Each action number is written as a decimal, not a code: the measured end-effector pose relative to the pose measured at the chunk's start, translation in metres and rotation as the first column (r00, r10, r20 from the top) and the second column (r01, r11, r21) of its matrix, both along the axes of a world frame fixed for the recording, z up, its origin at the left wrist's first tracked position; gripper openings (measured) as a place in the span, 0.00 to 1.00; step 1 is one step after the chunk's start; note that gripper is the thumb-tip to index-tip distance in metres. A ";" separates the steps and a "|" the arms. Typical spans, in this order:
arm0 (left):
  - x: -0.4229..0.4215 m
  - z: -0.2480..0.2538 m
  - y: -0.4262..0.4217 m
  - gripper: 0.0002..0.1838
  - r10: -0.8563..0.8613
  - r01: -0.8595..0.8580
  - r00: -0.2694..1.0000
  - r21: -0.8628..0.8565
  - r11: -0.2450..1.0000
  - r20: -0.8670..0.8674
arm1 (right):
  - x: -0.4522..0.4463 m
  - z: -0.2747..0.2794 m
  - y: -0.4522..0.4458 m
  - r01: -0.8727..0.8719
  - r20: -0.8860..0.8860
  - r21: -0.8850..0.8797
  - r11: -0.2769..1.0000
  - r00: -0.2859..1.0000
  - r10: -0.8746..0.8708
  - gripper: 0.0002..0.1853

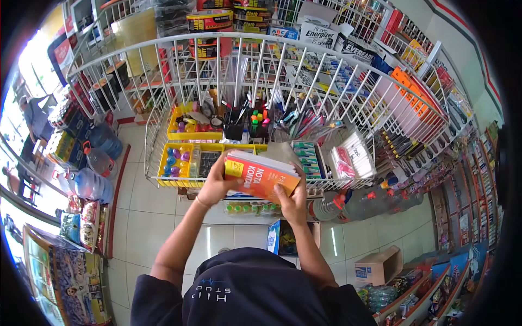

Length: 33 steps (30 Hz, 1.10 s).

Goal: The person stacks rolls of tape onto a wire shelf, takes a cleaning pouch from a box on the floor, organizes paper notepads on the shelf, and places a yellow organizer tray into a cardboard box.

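A stack of orange receipt books (261, 176), the front cover reading "NOTA KONTAN", is between my two hands, above the near edge of a white wire rack (234, 36). My left hand (216, 183) grips the left end, thumb on the cover. My right hand (292, 200) holds the right end, thumb pressed on the front. Just beyond the books are a yellow tray (163, 175) with small purple and blue items and green packs (307, 157) in a compartment. Pens and markers (260, 117) stand upright farther in.
Battery boxes (316, 33) and stacked tape rolls (210, 23) are at the back. Large water jugs (93, 186) line the left side. An open cardboard box (379, 266) sits on the floor at right, near shelves of goods. Another person (38, 117) is at far left.
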State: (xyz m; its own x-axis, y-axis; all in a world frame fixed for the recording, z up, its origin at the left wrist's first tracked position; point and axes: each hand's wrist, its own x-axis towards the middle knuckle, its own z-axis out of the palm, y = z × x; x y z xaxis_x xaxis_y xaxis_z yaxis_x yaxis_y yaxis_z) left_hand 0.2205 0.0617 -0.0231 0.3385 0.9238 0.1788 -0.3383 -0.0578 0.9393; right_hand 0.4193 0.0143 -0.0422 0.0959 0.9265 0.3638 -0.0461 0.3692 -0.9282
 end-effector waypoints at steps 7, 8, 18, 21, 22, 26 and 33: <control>-0.009 -0.023 0.056 0.37 -0.210 0.236 0.963 0.156 0.959 -0.168 | -0.030 -0.051 0.003 0.218 -0.032 0.176 0.960 0.976 -0.216 0.27; -0.010 -0.028 0.059 0.37 -0.253 0.271 0.956 0.111 0.956 -0.147 | -0.031 -0.064 0.006 0.247 -0.002 0.201 0.948 0.968 -0.252 0.29; -0.008 -0.047 0.075 0.38 -0.293 0.295 0.951 -0.002 0.956 -0.095 | -0.036 -0.078 0.012 0.285 0.105 0.232 0.930 0.943 -0.315 0.32; -0.002 -0.050 0.077 0.35 -0.285 0.283 0.954 -0.034 0.958 -0.093 | -0.039 -0.070 0.012 0.322 0.149 0.251 0.913 0.919 -0.366 0.32; 0.001 -0.054 0.078 0.34 -0.227 0.226 0.968 -0.019 0.974 -0.107 | -0.041 -0.070 0.015 0.340 0.134 0.250 0.907 0.915 -0.380 0.32; 0.005 -0.075 0.078 0.25 -0.092 0.093 0.995 0.028 0.995 -0.039 | -0.042 -0.064 0.017 0.360 0.024 0.202 0.911 0.928 -0.372 0.34; 0.036 -0.096 0.078 0.23 0.439 -0.437 0.881 -0.052 0.898 0.175 | -0.049 -0.079 0.027 0.463 -0.090 0.233 0.855 0.886 -0.455 0.31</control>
